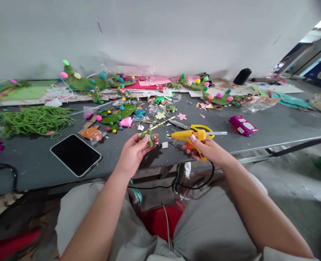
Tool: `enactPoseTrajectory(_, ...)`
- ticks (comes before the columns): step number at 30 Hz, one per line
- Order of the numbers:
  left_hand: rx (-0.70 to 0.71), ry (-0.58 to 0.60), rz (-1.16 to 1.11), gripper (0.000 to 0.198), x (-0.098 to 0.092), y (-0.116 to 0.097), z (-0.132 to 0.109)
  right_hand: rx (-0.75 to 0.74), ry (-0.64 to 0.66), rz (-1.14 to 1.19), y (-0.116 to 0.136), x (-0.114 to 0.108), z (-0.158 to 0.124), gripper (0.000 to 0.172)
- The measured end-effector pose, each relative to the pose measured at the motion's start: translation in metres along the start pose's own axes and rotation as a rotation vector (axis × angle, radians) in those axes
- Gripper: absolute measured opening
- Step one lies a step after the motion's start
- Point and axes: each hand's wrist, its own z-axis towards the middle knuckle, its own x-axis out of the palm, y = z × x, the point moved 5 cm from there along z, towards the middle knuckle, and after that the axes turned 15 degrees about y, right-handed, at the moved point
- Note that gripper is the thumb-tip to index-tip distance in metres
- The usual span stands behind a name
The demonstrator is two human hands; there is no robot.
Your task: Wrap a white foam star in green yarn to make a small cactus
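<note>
Between the fingertips of my left hand [134, 150] is a small green yarn-wrapped star [148, 137], held just above the table's front edge. My right hand [208, 148] is closed around the handle of a yellow hot glue gun [186, 136]. Its nozzle points left toward the star, with a gap between them, and a clear glue stick [217, 133] juts out of its back. Behind the gun lie scissors with yellow handles [208, 127]. A pink star cutout [181, 116] and a pale yellow star cutout [160, 115] rest farther back among scraps.
A heap of green yarn [37, 121] and a tablet [75, 155] occupy the left side. Green shapes with coloured pompoms [87, 82] stand along the wall. A purple packet [243, 125] lies at right. The gun's black cord [160, 187] hangs below the table edge.
</note>
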Motion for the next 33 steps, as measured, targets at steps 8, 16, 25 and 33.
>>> enactPoseTrajectory(8, 0.019, 0.007, 0.002, 0.025, 0.0, -0.003, -0.001, 0.099, 0.089, 0.275, -0.004, 0.008, 0.004, 0.065)
enactPoseTrajectory(16, 0.004, 0.032, 0.004, 0.024, 0.002, 0.001, -0.001, 0.196, 0.039, 0.235, -0.008, 0.006, 0.004, 0.069)
enactPoseTrajectory(25, -0.084, 0.032, 0.0, 0.024, 0.006, 0.009, -0.001, 0.207, -0.038, -0.052, -0.007, 0.005, 0.001, 0.062)
enactPoseTrajectory(33, -0.101, 0.069, 0.0, 0.024, 0.007, 0.016, 0.0, 0.17, -0.132, -0.39, 0.003, 0.003, -0.009, 0.061)
